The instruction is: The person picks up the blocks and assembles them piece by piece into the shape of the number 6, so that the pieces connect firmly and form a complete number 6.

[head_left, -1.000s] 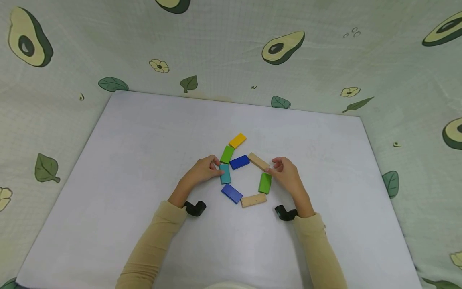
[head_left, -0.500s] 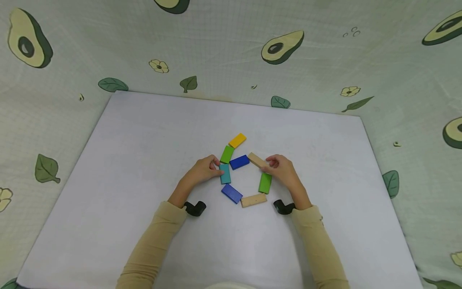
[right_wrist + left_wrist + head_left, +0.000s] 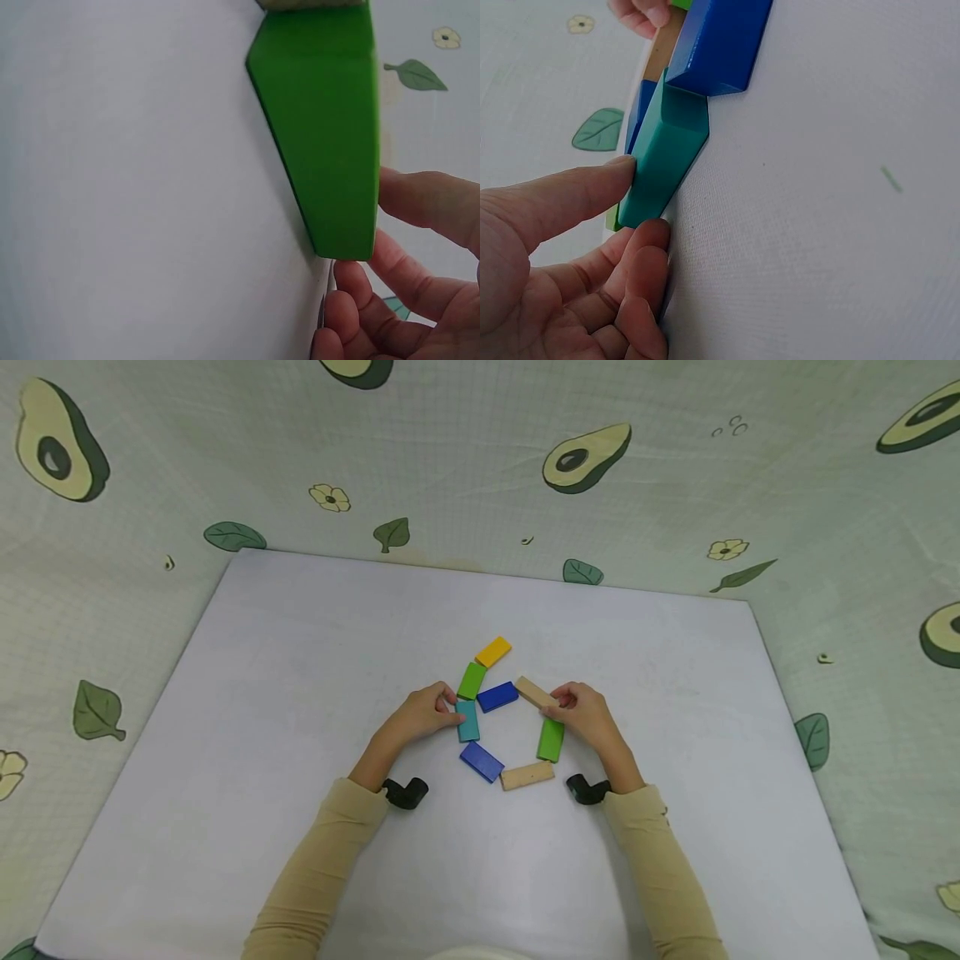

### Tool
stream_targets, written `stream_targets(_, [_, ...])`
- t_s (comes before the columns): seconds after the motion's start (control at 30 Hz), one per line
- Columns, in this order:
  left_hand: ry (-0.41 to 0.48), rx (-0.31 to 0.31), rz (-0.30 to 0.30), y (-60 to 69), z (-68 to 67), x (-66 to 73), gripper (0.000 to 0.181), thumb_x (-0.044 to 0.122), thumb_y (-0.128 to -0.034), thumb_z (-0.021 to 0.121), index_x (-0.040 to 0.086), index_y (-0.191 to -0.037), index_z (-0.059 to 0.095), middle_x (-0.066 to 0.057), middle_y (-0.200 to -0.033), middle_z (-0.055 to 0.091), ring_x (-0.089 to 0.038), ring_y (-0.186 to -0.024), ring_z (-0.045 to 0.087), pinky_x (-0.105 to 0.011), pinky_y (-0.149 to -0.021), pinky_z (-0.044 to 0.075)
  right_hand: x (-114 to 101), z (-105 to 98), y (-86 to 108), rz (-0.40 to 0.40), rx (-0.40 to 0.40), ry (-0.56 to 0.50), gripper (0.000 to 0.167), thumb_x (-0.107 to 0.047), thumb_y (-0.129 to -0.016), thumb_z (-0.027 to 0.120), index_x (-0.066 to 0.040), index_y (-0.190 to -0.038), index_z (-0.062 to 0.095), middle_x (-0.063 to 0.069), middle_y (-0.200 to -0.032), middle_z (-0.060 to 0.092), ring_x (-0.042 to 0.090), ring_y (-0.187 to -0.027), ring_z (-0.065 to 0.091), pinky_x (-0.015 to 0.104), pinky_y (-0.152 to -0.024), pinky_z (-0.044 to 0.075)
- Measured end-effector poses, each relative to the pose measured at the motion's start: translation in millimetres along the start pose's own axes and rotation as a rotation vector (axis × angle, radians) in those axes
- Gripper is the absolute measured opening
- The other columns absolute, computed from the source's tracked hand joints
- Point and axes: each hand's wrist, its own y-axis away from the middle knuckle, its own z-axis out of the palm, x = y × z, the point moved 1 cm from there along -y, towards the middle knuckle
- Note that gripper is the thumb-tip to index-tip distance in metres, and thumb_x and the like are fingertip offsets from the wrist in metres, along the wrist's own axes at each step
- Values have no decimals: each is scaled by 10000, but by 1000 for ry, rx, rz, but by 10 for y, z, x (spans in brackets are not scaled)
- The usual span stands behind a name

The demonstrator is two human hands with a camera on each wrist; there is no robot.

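Observation:
My left hand (image 3: 423, 710) pinches the teal block (image 3: 468, 721) on the left of a ring of flat blocks; in the left wrist view the thumb (image 3: 592, 191) lies on its top. The right hand (image 3: 588, 714) holds the right end of a plain wooden block (image 3: 534, 692) between thumb and fingers, beside a green block (image 3: 551, 742). In the right wrist view that green block (image 3: 330, 135) hides most of the held wooden one. A dark blue block (image 3: 498, 697), a lower blue block (image 3: 482, 762) and another wooden block (image 3: 527, 776) make up the rest of the ring.
A second green block (image 3: 472, 681) and a yellow block (image 3: 493, 652) branch off above the teal one. All lie on a white table (image 3: 337, 635) with an avocado-print cloth (image 3: 465, 460) behind. A white rounded edge (image 3: 480, 953) shows at the bottom. Black wrist devices (image 3: 406, 793) stick out inward.
My right hand has shifted slightly left and up, its fingers closing onto the end of the upper wooden block. The left hand and the blocks look the same.

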Motion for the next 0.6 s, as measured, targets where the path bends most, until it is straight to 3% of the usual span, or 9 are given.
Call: stream_targets(0.6, [10, 4, 8, 5, 3, -8, 315, 241, -837, 679, 62, -1056, 541, -32, -758, 503, -147, -664, 438, -238, -577, 344, -17, -51, 23, 32, -35, 21, 331, -221, -843, 669, 7, -1068, 587, 123, -939, 559, 223, -831, 507, 266, -677, 401])
